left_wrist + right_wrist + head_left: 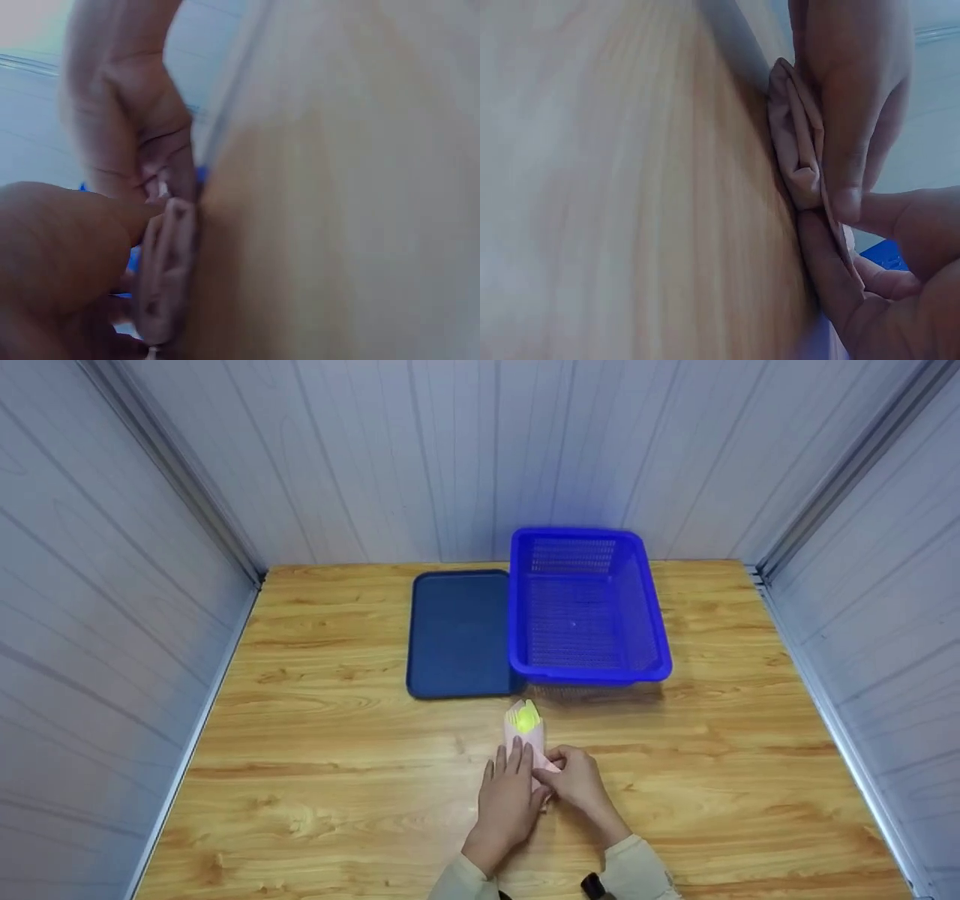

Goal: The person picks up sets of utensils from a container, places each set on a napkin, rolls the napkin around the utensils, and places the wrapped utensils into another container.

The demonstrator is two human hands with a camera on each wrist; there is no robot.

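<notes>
A folded pink napkin point(540, 751) lies on the table, wrapped about yellow cutlery point(527, 721). Fork tines and a rounded spoon end stick out at its far end. My left hand point(508, 799) rests on the napkin with its fingers straight, pressing from above. On the right side, my right hand point(580, 780) pinches a loose flap of the napkin between thumb and fingers. Both wrist views show the near end of the napkin point(790, 139) as stacked folds. In the right wrist view the right thumb lies over the flap, with a finger beneath it.
A dark blue tray point(459, 634) lies flat beyond the hands. To its right, a blue plastic basket point(592, 673) with perforated walls overlaps the tray's right edge. Pale panel walls point(360, 457) enclose the wooden table point(322, 780) at the back and both sides.
</notes>
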